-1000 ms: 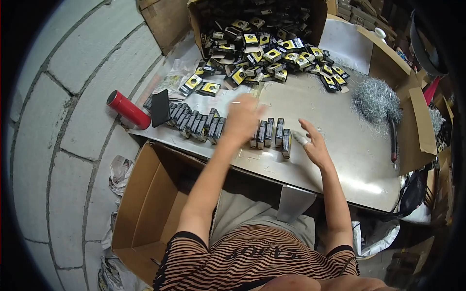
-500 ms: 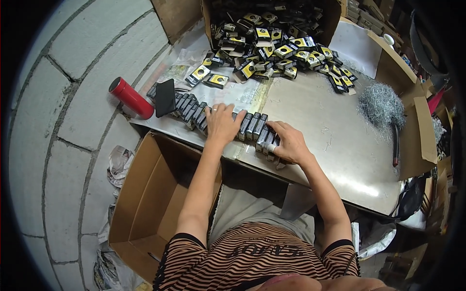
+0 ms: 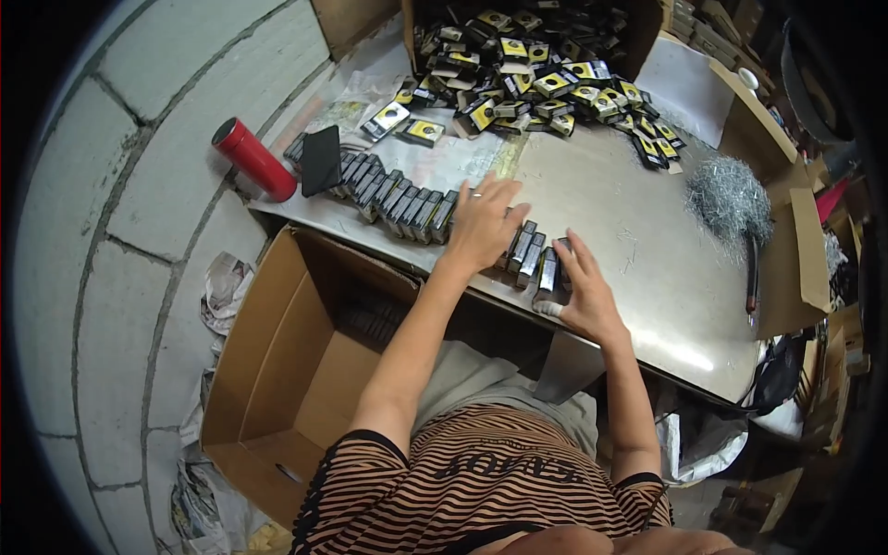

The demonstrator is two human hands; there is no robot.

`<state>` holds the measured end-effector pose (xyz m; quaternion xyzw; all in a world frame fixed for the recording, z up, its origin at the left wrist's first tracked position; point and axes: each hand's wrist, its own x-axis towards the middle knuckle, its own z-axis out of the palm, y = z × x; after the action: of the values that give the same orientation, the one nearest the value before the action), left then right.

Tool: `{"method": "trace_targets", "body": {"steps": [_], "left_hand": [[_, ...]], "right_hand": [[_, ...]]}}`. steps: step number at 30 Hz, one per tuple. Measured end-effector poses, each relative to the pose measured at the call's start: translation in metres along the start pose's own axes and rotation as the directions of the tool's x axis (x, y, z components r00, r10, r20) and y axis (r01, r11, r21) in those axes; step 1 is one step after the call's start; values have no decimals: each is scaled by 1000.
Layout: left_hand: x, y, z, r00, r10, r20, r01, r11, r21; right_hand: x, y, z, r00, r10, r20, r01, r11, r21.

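A curving row of small black-and-grey boxes (image 3: 407, 211), standing on edge, runs along the table's near edge. My left hand (image 3: 483, 225) lies over the middle of the row with its fingers stretched out, hiding the boxes under it. At the right end of the row, my right hand (image 3: 590, 294) is open, its thumb at the near side and its fingers at the far side of the last boxes (image 3: 546, 270). The thumb has a white wrapping. A black phone-like slab (image 3: 321, 160) leans on the row's left end, beside a red cylindrical bottle (image 3: 254, 159).
A heap of black-and-yellow small boxes (image 3: 518, 83) spills from a carton across the far table. At the right lie a tangle of silvery wire bits (image 3: 728, 202) and a dark rod (image 3: 752, 277). Below left stands an open cardboard box (image 3: 268, 370) with small boxes inside.
Both hands have moved right along the row. The right hand's fingers have spread, and gaps show among the boxes at the right end. The view has shifted slightly.
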<state>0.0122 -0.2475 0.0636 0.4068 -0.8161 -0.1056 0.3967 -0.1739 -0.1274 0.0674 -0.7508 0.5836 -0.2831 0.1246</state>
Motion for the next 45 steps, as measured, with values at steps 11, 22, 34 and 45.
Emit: {"method": "trace_targets", "body": {"steps": [11,22,34,45], "left_hand": [[-48,-94,-26,593,-490,-639,305,871,-385],[-24,-77,-39,801,-387,-457,487,865,121],[5,-99,-69,859,-498,-115,486,726,487],[-11,-26,-29,792,-501,-348,373,849,-374]], "right_hand": [[-1,-1,24,972,142,-185,-141,990,19],[-3,-1,4,861,504,-71,-491,859,142],[31,-7,15,872,479,103,-477,878,-43],[-17,9,-15,862,292,-415,-274,956,106]]}}
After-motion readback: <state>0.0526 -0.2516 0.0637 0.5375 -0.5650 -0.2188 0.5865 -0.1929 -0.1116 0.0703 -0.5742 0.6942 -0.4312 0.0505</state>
